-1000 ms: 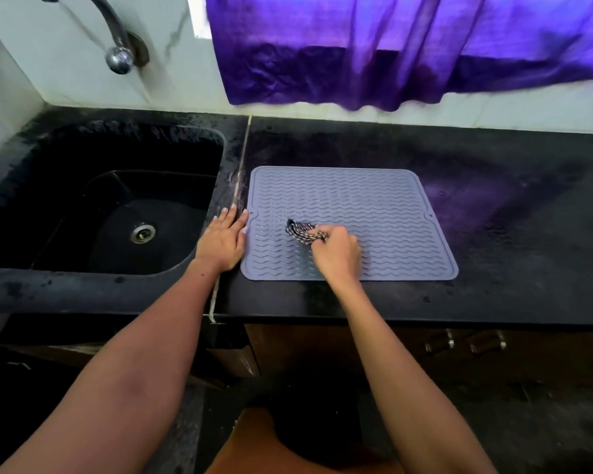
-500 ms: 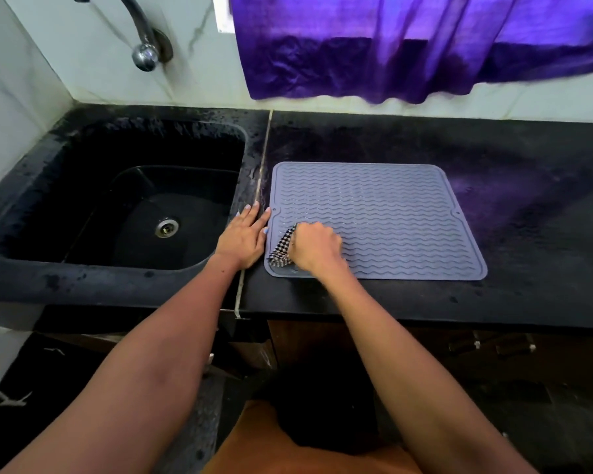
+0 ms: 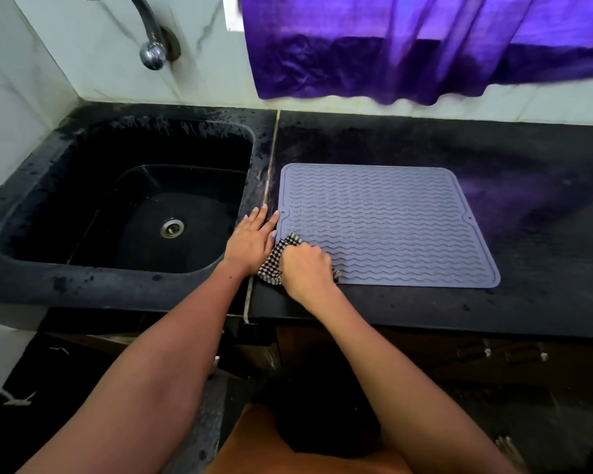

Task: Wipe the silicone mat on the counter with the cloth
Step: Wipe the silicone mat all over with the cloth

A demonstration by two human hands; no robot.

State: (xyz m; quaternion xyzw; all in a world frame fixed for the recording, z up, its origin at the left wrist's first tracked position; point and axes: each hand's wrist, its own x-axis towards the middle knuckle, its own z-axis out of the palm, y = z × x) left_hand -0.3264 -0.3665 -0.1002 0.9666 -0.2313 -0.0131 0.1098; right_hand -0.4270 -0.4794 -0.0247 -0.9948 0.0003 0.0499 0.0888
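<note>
A grey-blue silicone mat (image 3: pixel 387 224) with wavy ridges lies flat on the black counter (image 3: pixel 528 186). My right hand (image 3: pixel 305 266) grips a black-and-white checked cloth (image 3: pixel 274 260) bunched on the mat's near left corner, part of it spilling over the mat's edge. My left hand (image 3: pixel 252 239) rests flat with straight fingers on the counter at the mat's left edge, fingertips touching that edge.
A black sink (image 3: pixel 124 206) with a metal drain (image 3: pixel 172 227) sits left of the mat, under a chrome tap (image 3: pixel 153 46). A purple curtain (image 3: pixel 425 46) hangs over the white wall behind. The counter's front edge runs just below the mat.
My right hand has dragged the cloth from the mat's middle-left to its near left corner. The left hand has stayed at the mat's left edge. The camera view shifted left.
</note>
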